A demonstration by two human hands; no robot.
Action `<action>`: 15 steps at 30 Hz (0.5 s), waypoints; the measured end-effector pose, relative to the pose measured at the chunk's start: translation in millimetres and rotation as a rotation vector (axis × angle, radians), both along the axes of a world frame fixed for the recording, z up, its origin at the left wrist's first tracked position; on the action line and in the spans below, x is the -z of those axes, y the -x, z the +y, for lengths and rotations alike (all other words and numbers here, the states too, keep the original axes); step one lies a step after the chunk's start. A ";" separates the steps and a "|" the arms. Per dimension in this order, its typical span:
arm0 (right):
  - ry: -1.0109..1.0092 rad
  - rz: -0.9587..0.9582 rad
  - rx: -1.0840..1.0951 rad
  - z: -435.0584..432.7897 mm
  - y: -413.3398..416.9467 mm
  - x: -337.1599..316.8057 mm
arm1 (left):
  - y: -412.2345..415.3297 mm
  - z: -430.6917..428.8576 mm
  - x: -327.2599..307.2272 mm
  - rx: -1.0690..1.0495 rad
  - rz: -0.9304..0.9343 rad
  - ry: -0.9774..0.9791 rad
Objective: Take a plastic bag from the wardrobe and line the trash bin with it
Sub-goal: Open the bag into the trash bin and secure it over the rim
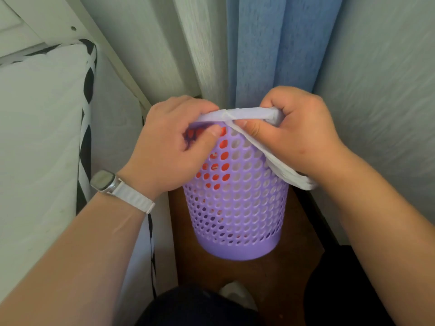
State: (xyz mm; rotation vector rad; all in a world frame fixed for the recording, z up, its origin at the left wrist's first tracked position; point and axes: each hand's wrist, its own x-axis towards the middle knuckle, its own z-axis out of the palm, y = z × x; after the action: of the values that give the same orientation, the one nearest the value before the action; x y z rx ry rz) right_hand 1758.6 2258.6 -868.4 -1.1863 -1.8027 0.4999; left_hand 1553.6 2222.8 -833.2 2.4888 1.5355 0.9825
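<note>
A purple perforated trash bin (237, 208) stands on the brown floor in a narrow gap. A white plastic bag (249, 115) is stretched across the bin's top rim and hangs down its right side. My left hand (174, 144), with a watch on the wrist, grips the bag's edge at the bin's left rim. My right hand (294, 132) pinches the bag at the right rim, thumb pressed on the plastic. Red-orange colour shows through the bin's holes on the upper left. The bin's opening is hidden behind my hands.
A white mattress with black-and-white trim (42, 137) stands close on the left. Blue curtain (270, 55) and white curtain folds hang behind the bin, and a pale wall (388, 102) closes the right side. My dark-clothed knees fill the bottom edge.
</note>
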 end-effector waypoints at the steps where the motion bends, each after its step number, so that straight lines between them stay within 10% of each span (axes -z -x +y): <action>1: -0.028 -0.015 0.019 -2.2 3.6 -0.1 | -1.9 -0.6 0.2 0.007 0.041 -0.016; 15: -0.085 -0.081 -0.142 6.8 -8.7 -1.6 | 1.7 4.3 6.3 -0.011 0.029 0.007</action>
State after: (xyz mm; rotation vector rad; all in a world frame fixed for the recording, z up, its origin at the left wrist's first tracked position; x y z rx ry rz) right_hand 1767.3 2265.3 -866.8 -1.0381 -1.9673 0.4570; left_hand 1552.0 2227.0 -839.5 2.5035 1.5595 0.9446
